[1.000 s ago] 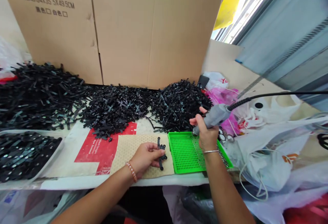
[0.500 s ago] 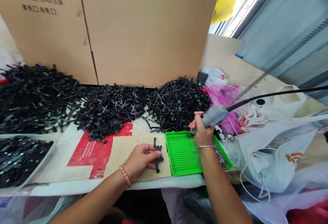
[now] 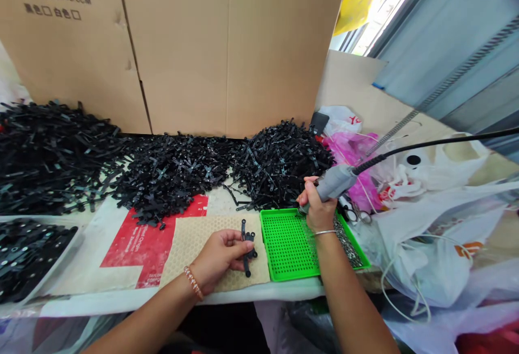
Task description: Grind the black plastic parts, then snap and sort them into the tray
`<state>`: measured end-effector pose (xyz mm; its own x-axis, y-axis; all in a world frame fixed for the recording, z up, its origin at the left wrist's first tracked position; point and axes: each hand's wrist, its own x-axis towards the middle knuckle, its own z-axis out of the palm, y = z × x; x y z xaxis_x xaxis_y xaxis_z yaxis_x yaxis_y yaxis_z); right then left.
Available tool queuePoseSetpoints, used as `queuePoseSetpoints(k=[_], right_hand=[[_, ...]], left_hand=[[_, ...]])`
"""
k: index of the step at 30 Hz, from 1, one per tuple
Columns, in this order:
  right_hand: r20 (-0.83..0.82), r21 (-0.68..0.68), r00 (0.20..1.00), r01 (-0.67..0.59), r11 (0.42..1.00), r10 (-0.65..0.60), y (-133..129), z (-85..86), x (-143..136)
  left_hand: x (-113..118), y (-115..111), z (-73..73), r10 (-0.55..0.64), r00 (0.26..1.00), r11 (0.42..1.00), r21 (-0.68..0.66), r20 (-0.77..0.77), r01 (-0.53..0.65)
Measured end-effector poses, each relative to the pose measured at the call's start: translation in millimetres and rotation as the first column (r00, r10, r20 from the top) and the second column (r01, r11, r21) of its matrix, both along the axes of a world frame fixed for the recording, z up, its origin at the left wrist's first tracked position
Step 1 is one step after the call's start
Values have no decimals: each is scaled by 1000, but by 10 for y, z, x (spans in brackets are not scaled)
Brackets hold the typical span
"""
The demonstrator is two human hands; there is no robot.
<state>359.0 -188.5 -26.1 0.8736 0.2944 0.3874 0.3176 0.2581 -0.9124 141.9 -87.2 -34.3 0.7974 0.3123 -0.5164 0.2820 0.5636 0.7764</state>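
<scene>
Between thumb and fingers, my left hand pinches a small black jointed plastic part above a tan textured mat. My right hand is wrapped round a grey electric screwdriver, a black cable running from its rear end. The tool's tip points down and left over a green perforated tray; my hand partly hides the tip. Small metal screws lie in the right part of that tray, beside and behind my right wrist.
Heaps of black plastic parts line the back, before a large cardboard box. A white tray of black pieces stands at left. Plastic bags crowd the right side. A coiled spring slants down towards the tool.
The view has shifted slightly. Both hands keep nearly the same places, the left still pinching the black part and the right still gripping the screwdriver over the tray.
</scene>
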Motion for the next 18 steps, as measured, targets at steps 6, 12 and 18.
queuePoseSetpoints(k=[6,12,18], right_hand=[[9,2,1000,-11,1000,11,4,6,-7],[13,5,1000,-25,1000,25,6,9,-8],[7,3,999,-31,1000,31,5,9,-6]], left_hand=[[2,3,5,-11,1000,1000,0,7,11],[3,11,-16,-17,1000,1000,20,4,17],[3,9,-25,-10,1000,1000,10,6,10]])
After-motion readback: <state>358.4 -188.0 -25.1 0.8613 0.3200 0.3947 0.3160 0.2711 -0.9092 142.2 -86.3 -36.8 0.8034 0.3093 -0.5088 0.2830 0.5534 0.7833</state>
